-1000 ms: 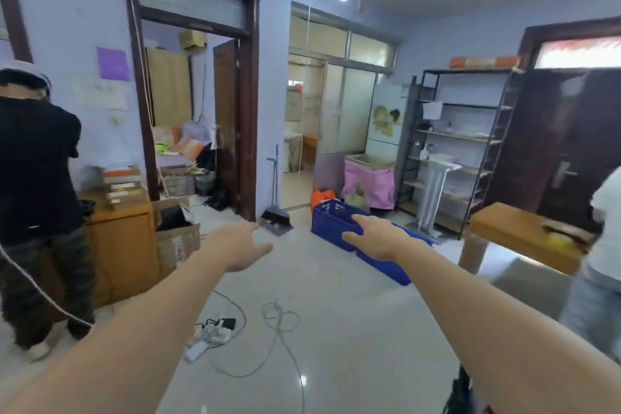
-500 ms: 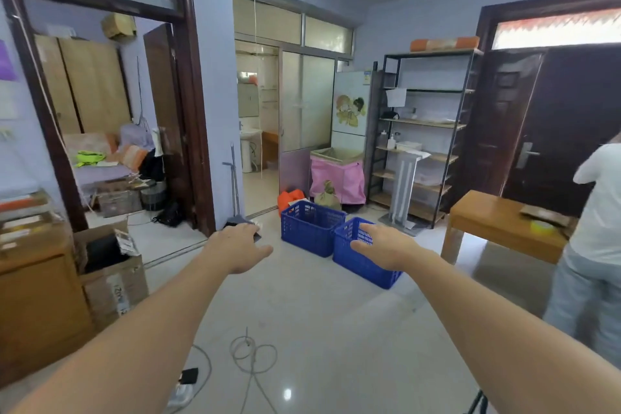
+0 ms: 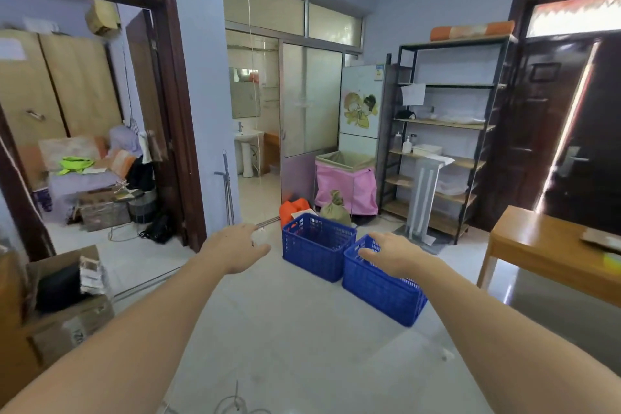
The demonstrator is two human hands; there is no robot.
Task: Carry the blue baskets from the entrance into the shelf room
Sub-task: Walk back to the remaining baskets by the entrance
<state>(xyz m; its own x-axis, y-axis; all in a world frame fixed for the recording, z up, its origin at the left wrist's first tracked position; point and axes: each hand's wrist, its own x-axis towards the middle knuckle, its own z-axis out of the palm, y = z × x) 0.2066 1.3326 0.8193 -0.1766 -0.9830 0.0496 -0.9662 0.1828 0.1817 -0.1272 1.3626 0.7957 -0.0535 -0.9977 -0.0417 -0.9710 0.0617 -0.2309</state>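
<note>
Two blue plastic lattice baskets stand side by side on the pale tiled floor ahead. The far-left basket is fully visible and looks empty. The nearer right basket is partly covered by my right hand, which is stretched out in front of it, palm down, fingers apart, holding nothing. My left hand reaches forward to the left of the baskets, also open and not touching them.
A wooden table stands at the right by the dark entrance door. A metal shelf unit, pink hamper and orange bag lie behind the baskets. A cardboard box sits left; cables lie on the floor.
The view has moved closer to the baskets and turned right; both arms stay stretched forward. The two people seen earlier at the left and right edges are out of view.
</note>
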